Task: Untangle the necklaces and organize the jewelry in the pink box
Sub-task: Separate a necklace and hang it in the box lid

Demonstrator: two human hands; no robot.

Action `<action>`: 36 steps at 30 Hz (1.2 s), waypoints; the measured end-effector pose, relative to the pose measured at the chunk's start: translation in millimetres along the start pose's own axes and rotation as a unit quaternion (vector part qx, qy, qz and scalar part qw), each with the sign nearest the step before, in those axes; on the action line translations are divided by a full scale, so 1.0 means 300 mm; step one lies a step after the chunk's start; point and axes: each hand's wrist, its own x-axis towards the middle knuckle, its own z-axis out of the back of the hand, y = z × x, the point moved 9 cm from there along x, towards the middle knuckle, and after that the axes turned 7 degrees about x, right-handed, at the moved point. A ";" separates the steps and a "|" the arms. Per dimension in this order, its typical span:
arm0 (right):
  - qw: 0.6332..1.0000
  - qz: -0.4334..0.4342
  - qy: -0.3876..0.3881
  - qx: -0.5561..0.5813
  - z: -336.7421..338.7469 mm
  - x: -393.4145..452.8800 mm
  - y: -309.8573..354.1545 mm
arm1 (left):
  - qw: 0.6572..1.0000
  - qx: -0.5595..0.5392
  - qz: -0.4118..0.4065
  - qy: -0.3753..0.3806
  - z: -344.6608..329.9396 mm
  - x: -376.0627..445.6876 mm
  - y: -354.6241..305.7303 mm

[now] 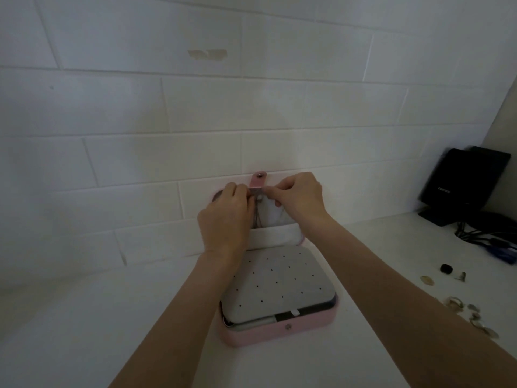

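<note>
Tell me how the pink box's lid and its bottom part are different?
The lid stands upright against the tiled wall; the bottom part lies flat on the counter. The lid's inside shows a white pocket with chains hanging above it; the bottom part is covered by a grey panel dotted with small holes. Both hands work at the lid; none touches the bottom part. Both parts are pink outside.

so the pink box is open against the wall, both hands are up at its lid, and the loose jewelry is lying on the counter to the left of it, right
Not quite. In the head view the loose jewelry lies on the counter to the right of the pink box, not the left. The rest holds: the box is open against the wall, with the left hand and right hand at its lid.
</note>
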 end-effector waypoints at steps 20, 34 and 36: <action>0.993 -0.075 0.085 -0.026 -0.014 -0.080 -0.134 | 0.992 -0.076 -0.023 0.094 0.021 -0.080 -0.009; 0.988 -0.001 0.065 -0.141 0.089 -0.123 -0.032 | 0.964 -0.161 0.023 0.210 -0.045 -0.169 0.001; 0.996 -0.001 0.047 -0.081 0.092 -0.108 -0.003 | 0.961 -0.180 0.031 0.206 -0.045 -0.177 0.003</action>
